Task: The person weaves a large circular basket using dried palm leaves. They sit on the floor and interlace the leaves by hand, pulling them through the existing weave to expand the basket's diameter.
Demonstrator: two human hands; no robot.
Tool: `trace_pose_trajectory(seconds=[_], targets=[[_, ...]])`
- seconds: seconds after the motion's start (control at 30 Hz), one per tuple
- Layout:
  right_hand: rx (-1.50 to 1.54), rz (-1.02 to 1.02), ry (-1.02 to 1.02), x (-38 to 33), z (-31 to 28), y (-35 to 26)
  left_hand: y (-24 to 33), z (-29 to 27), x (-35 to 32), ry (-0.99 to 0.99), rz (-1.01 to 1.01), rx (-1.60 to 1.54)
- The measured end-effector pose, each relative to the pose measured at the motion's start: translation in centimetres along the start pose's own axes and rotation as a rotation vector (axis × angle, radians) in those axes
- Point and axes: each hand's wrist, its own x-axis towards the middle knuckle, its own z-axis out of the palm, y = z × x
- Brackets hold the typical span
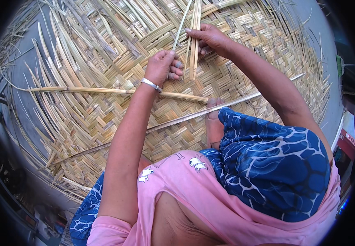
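My left hand, with a white bangle at the wrist and tape wrapped round some fingers, is closed over the lower end of a thin green strip. Just to its right, a bundle of several pale yellow split-cane strips is held between the thumb and fingers of my right hand. The bundle's lower ends point toward me; its upper end runs out of view at the top. Beneath both hands spreads a large woven mat of the same flat strips.
A jointed cane strip lies across the mat under my left wrist. Nearer me, a long thin strip crosses diagonally, close to my bare foot. Unwoven ends fan out at the left, over grey floor. Patterned blue cloth covers my legs.
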Motion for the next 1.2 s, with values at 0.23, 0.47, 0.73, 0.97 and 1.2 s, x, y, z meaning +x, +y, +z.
trace_pose_trajectory(seconds=[0.23, 0.47, 0.73, 0.97, 1.2], targets=[[-0.002, 0.011, -0.017, 0.26, -0.19, 0.16, 0.18, 0.12, -0.20, 0.016, 0.001, 0.015], [0.005, -0.007, -0.009, 0.21, -0.19, 0.10, -0.07, -0.06, 0.00, 0.003, 0.003, 0.001], [-0.002, 0.001, -0.014, -0.11, -0.01, -0.30, 0.10, 0.05, -0.14, 0.016, -0.003, 0.010], [0.008, 0.000, -0.013, -0.15, 0.01, -0.30, -0.02, 0.01, 0.01, 0.016, 0.007, 0.004], [0.004, -0.003, -0.007, -0.08, 0.04, -0.26, 0.01, 0.01, -0.05, 0.013, 0.002, -0.005]])
